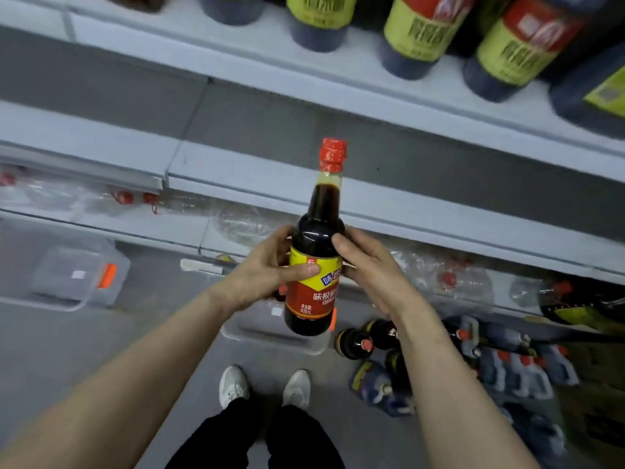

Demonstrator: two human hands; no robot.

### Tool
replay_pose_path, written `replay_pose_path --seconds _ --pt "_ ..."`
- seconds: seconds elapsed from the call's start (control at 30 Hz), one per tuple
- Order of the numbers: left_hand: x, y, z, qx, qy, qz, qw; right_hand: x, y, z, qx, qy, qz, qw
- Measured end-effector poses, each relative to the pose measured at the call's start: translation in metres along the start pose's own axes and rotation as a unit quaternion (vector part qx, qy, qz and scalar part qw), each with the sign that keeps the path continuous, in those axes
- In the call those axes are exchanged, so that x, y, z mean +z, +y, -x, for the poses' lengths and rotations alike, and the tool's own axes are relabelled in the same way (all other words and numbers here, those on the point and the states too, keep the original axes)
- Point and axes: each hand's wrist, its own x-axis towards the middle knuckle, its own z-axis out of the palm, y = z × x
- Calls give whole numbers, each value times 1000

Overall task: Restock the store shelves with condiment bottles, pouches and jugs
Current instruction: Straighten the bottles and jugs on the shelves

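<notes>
sauce bottle (313, 299) upright in both hands
fingers of the left hand (263, 269) and right hand (368, 265) curled round its middle; shelf (253, 170) just behind the bottle, jugs (507, 360) on the floor down-right of it

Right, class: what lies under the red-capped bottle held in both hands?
A clear plastic bin stands on the floor, its near rim showing below the bottle. The bottle and the left hand cover its far part, so its contents cannot be told.
</notes>
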Motion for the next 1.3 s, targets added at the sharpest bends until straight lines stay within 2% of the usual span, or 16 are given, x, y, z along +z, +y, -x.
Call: replay_pose_path --seconds 0.13,0.4,0.63,0.8,1.13,1.3 --pt "5 54 21 36 -1 1 999 4 -49 24 -35 -28 29 999" --pt "26 169 57 123 -18 -39 991 13 -162 67 -152 5 67 986" --pt "45 249 77 190 -31 -93 977 13 -237 97 -221 -15 82 972" --pt "62 307 95 253 -37 -114 960 12 -294 119 -290 0 111 951" --pt "73 404 110 353 19 -122 927 26 -401 144 -388 4 133 912" --pt "62 457 113 411 63 -171 893 45 -455 140 -452 32 139 881"
